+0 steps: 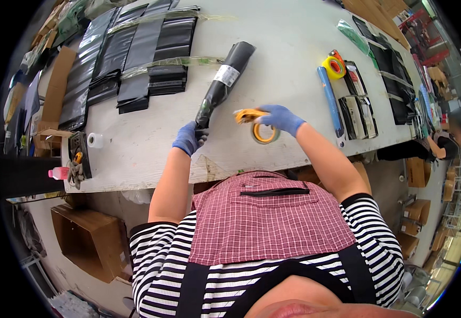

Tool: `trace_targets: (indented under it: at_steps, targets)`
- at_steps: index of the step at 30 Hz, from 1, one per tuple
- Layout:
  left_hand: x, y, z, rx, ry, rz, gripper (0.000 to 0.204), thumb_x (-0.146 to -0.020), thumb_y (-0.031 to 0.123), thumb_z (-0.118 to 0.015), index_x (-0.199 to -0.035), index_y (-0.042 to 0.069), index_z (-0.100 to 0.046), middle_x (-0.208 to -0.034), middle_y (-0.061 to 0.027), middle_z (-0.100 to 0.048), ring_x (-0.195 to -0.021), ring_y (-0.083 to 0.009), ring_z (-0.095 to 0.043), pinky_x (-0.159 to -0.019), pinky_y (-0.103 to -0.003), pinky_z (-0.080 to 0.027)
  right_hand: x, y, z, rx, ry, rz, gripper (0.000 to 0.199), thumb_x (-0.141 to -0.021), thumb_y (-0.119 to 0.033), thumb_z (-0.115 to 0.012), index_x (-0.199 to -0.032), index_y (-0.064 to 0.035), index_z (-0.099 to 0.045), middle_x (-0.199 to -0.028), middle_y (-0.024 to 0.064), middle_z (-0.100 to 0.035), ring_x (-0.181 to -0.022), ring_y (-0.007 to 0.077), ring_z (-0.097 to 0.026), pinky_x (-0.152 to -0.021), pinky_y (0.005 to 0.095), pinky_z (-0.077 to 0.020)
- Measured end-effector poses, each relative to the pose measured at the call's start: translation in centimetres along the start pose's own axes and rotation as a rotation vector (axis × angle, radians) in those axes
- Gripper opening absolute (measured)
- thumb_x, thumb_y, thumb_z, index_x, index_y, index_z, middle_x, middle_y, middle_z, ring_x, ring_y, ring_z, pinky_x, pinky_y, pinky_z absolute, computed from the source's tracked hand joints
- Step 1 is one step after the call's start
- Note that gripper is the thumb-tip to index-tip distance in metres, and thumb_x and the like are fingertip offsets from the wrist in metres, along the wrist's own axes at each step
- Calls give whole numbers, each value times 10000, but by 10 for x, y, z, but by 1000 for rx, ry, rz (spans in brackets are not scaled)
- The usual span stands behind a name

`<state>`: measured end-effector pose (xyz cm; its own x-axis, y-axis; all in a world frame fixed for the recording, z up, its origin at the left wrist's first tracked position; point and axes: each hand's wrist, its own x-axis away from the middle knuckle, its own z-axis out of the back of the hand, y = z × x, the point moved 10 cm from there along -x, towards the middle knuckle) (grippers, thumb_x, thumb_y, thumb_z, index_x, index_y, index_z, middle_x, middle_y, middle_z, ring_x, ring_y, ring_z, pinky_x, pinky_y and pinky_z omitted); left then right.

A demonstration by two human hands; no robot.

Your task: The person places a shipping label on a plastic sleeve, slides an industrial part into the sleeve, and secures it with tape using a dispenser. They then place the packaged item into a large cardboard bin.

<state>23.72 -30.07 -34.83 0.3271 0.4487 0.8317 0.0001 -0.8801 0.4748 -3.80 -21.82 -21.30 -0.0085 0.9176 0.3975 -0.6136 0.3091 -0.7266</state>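
Note:
My left hand (187, 139), in a blue work glove, grips the narrow, bunched near end of a long black plastic-wrapped package (218, 91). The package slants away to the upper right over the white table, with a white label (226, 75) on its side. To its right, my right hand (283, 118), also gloved in blue, is closed on an orange-yellow tape dispenser (248, 115). A roll of tape (266, 140) with an orange core hangs just below those fingers. The dispenser and the package are apart.
Stacks of black plastic bags (135, 58) lie at the left. A blue tube (330, 100), a yellow tape roll (334, 68) and black-edged packs (358, 114) lie right. A small white roll (95, 140) stands near the left edge. Another person (442, 143) is at far right.

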Motion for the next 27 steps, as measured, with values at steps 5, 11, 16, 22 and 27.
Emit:
trace_targets:
  at_steps: [5, 11, 16, 22, 27]
  targets:
    - [-6, 47, 52, -514, 334, -410, 280, -938, 253, -500, -1105, 69, -630, -857, -162, -691, -632, -274, -645, -544, -410, -519, 45, 117, 23, -578, 325, -298, 404, -886, -307, -668, -1177, -26, -649, -893, 22, -640, -747, 109, -599, -672, 277, -504]
    - [46, 81, -102, -1576, 393, -1011, 400, -853, 239, -615, -1188, 31, -552, -1091, -219, -640, -1051, -397, -584, -888, -470, -490, 56, 118, 55, 279, 744, -125, 329, -767, -330, -626, -886, -26, -669, -866, 233, -664, -821, 413, -635, -731, 488, -519]
    - [27, 47, -133, -911, -235, -525, 214, -866, 156, -591, -946, -42, -578, -581, -143, -599, -527, -243, -642, -462, -362, -515, 55, 42, 23, -397, 606, -226, 286, -801, -335, -669, -947, -91, -647, -907, 141, -650, -837, 308, -659, -726, 476, -547]
    - [128, -22, -200, -781, -582, -288, 394, -960, 332, -555, -1175, 3, -579, -811, -100, -637, -581, -180, -621, -482, -285, -496, 62, 21, -80, -1326, 37, -252, 251, -829, -236, -728, -965, -54, -620, -774, 74, -658, -669, 210, -667, -599, 397, -591]
    - [83, 32, -151, -773, -216, -516, 340, -956, 263, -534, -1201, 37, -599, -755, -69, -608, -534, -158, -557, -437, -271, -440, 156, 20, -30, -1415, 252, -59, 295, -780, -174, -725, -992, -12, -599, -789, 97, -646, -624, 189, -639, -529, 340, -537]
